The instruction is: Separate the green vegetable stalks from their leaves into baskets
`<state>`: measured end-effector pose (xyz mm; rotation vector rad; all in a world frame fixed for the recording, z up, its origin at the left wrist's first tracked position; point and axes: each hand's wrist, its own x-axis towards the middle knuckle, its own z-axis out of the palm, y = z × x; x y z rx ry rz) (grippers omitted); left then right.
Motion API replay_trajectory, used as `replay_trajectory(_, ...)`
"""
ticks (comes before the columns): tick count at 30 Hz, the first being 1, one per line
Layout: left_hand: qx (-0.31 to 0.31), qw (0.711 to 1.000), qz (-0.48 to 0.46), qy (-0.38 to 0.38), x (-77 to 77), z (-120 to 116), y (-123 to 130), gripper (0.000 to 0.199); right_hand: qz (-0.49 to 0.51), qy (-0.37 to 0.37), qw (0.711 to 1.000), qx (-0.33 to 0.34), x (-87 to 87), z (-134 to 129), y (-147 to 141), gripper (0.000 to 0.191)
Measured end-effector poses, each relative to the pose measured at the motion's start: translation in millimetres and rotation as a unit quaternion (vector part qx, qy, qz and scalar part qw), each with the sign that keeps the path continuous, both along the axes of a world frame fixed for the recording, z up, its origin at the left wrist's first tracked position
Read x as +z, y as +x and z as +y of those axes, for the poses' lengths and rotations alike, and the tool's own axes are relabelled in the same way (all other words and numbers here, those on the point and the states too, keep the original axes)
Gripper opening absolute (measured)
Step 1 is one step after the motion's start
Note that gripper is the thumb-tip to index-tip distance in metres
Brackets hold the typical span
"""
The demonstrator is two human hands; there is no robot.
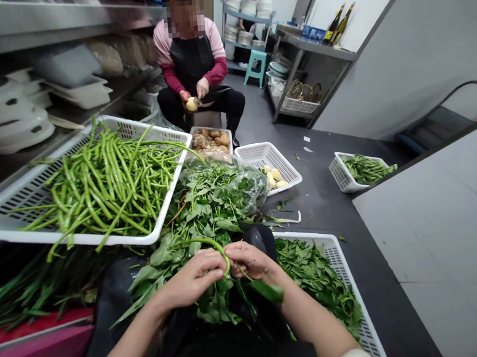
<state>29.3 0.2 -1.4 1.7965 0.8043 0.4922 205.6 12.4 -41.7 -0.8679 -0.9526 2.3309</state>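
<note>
My left hand [200,275] is closed on a green stem [217,246] that curves over its fingers. Close against it, my right hand [251,260] pinches a thin stalk whose leaf [267,290] hangs below the palm. A heap of leafy greens [215,202] lies under and beyond both hands, partly in a clear plastic bag [251,186]. Left of it, cut green stems [115,182] fill a white basket [160,228]. Picked leaves [316,282] lie in another white basket [330,241] on the right, beside my right forearm.
Ahead, a seated person [192,61] holds a peeled potato [192,104] and a tool. Near them stand a crate of unpeeled potatoes [221,138] and a basket [292,178] with peeled ones. A basket of green pods [343,178] sits right; a metal shelf [65,24] runs along the left.
</note>
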Motion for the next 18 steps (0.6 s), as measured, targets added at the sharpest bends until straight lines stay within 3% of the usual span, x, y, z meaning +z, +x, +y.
replay_trajectory(2,0.007,0.996,0.057,0.062,-1.0,2,0,0.023,-0.005,0.007,1.000,-0.012,-0.9,-2,-1,0.044)
replay_trajectory(4,0.056,0.990,0.094,0.092,-6.7,5,0,0.022,-0.008,0.028,0.999,-0.033,-0.1,-2,-1,0.043)
replay_trajectory(8,0.181,0.983,0.034,-0.009,-16.6,3,4,0.025,0.000,0.043,0.995,-0.090,3.7,2,-3,0.042)
replay_trajectory(10,0.193,0.980,0.004,-0.039,-13.9,-5,5,0.028,-0.003,0.022,0.993,-0.113,3.6,4,-4,0.043)
replay_trajectory(14,0.187,0.979,0.048,0.059,0.3,-21,-1,0.030,-0.003,-0.011,0.995,-0.102,-2.9,3,-12,0.042)
replay_trajectory(18,0.198,0.972,0.083,0.090,3.3,-27,-10,0.031,-0.025,0.008,0.995,-0.095,-7.0,-1,-25,0.041)
